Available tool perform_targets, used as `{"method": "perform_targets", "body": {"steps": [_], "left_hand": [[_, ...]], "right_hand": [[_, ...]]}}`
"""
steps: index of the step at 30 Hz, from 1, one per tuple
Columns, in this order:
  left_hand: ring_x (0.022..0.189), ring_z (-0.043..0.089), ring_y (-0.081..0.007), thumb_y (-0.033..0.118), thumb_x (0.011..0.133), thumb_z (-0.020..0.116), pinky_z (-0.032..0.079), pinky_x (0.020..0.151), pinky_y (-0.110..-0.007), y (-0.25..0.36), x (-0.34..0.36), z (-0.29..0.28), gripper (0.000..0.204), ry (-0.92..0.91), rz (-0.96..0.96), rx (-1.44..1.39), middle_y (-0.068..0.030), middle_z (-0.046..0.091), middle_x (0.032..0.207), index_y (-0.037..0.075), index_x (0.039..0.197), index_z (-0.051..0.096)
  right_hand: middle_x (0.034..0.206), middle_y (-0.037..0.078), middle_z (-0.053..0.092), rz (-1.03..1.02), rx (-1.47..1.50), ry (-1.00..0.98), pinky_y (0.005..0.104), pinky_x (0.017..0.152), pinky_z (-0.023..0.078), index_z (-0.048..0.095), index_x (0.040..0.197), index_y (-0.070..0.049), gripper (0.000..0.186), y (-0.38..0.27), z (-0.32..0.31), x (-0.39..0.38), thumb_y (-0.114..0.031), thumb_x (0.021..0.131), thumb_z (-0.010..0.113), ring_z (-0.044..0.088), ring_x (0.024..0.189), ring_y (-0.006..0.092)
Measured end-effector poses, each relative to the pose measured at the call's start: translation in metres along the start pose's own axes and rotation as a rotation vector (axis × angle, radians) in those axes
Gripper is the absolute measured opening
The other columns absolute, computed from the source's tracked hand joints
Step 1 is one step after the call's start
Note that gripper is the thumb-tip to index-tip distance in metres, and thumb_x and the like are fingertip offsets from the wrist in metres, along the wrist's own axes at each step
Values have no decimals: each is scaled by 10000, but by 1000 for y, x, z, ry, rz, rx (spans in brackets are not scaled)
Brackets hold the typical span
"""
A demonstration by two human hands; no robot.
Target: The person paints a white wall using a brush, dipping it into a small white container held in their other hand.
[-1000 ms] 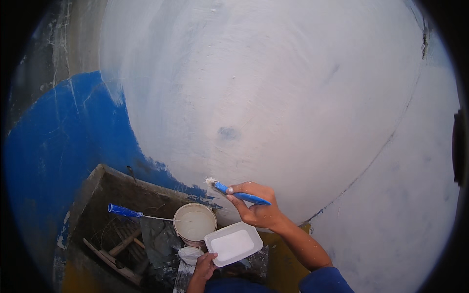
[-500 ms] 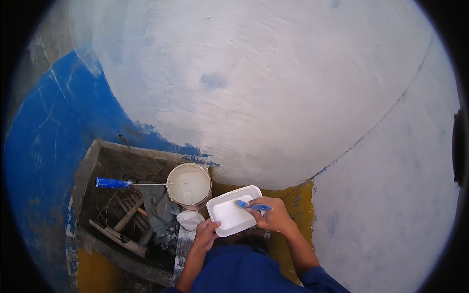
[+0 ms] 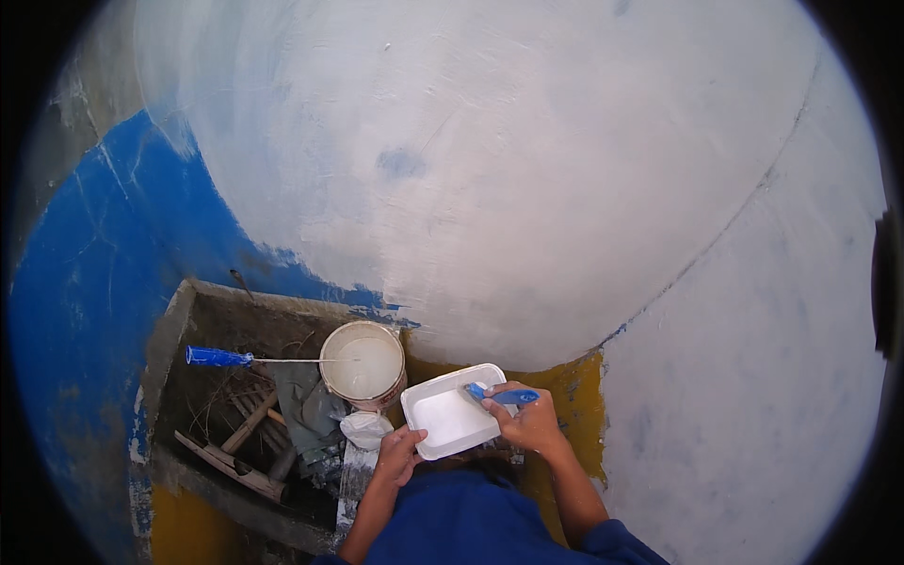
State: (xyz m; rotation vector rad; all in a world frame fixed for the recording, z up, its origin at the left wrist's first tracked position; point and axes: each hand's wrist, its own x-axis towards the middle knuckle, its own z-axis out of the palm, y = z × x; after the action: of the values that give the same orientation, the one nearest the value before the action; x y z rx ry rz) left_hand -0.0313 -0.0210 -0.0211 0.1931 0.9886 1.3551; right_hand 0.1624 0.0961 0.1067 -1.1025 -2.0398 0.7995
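Observation:
My left hand (image 3: 398, 454) grips a white rectangular plastic tray (image 3: 450, 435) by its near left corner, thumb over the rim, with white paint inside. My right hand (image 3: 529, 422) holds a blue-handled paintbrush (image 3: 512, 395), its bristles down inside the tray. Just left and behind the tray stands a round bucket (image 3: 392, 375) of white liquid, with a blue-handled roller or stirrer (image 3: 217, 356) lying across it on a long thin rod. A crumpled white bag (image 3: 365, 430) sits below the bucket.
A concrete trough (image 3: 174, 311) at lower left holds wooden pieces (image 3: 247, 424) and grey crumpled material (image 3: 309, 419). A curved wall (image 3: 527, 179) painted mostly white fills the upper view, with blue paint (image 3: 113, 245) at left and yellow (image 3: 574, 405) low down. A cracked seam runs along its right.
A second ago my right hand held the brush raised near the wall; it has dropped into the tray. The view has tilted down, showing more of my blue clothing.

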Motion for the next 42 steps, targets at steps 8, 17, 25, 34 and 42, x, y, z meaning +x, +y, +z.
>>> {"method": "perform_targets", "body": {"steps": [8,17,25,34,42], "left_hand": [[959,655,-210,135,873,603,564,816,-352,8,1,3,378,4,-11,-9,-125,641,1094,-43,1202,546],[956,656,-204,143,873,616,565,816,-350,8,2,0,343,-5,-13,-25,-115,647,1071,-37,1160,564],[921,664,-198,150,869,626,571,795,-348,9,3,-6,326,31,-30,-16,-107,658,1036,-29,1137,574],[945,654,-206,117,864,619,565,805,-351,16,11,-12,370,-7,-4,-24,-118,645,1076,-47,1188,553],[986,643,-214,97,866,608,560,832,-342,22,7,-16,396,-1,1,-26,-129,629,1120,-59,1221,526]], "right_hand": [[832,137,684,558,814,208,303,667,565,643,948,68,176,9,-19,7,-63,841,693,684,715,209],[880,141,686,785,1322,86,357,684,609,611,993,45,223,18,-20,1,-166,922,610,696,760,223],[874,146,688,450,800,358,312,671,592,628,973,42,140,-33,-22,-3,-57,876,650,698,764,202],[874,169,710,-148,-15,405,298,696,562,669,899,19,151,2,40,-46,5,765,738,719,770,242],[835,164,701,-48,72,582,293,659,559,660,910,42,155,-1,39,-48,-20,791,738,703,710,230]]}}
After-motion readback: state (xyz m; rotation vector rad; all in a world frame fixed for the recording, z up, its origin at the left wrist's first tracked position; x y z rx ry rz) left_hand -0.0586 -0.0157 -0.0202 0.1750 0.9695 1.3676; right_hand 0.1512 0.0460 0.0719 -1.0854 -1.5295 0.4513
